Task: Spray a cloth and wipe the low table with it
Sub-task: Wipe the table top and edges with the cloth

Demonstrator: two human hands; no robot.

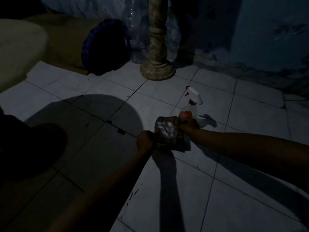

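Note:
A folded, patterned cloth (pixel 165 133) with a white foamy patch on top is held just above the tiled floor. My left hand (pixel 145 142) grips its left edge. A clear spray bottle (pixel 192 106) with a white trigger head, red nozzle and orange label stands upright right behind the cloth. My right hand (pixel 189 125) is closed around the bottle's lower part and touches the cloth's right edge. A pale, round-edged surface (pixel 18 47) at the far left may be the low table; the dim light makes this hard to tell.
A stone-like pedestal column (pixel 157 64) stands on the floor behind the bottle. A dark blue round cushion (pixel 105 47) and a large clear plastic bottle (pixel 135 36) lean near the wall. A dark rounded shape (pixel 31 148) fills the lower left.

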